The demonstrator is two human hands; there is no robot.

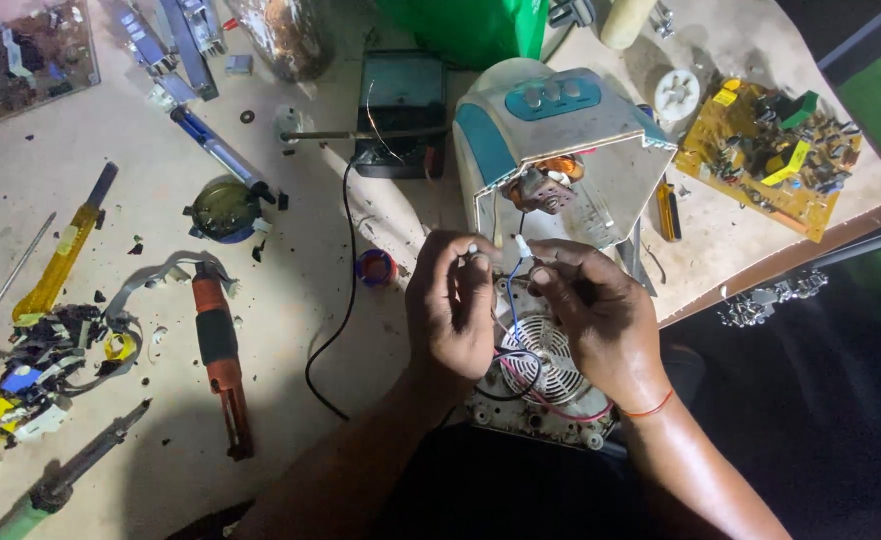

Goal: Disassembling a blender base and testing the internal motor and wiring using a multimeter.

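wires [514,285] pinched in both hands' fingers [476,262] over the opened appliance [551,150], screwdrivers [221,350] lying left.

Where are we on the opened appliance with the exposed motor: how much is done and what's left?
Done: the white and teal housing is open, with the copper-wound motor exposed. In hand: the left hand and right hand each pinch a white wire end above the round fan grille. Left: the ends are apart, and the housing is unclosed.
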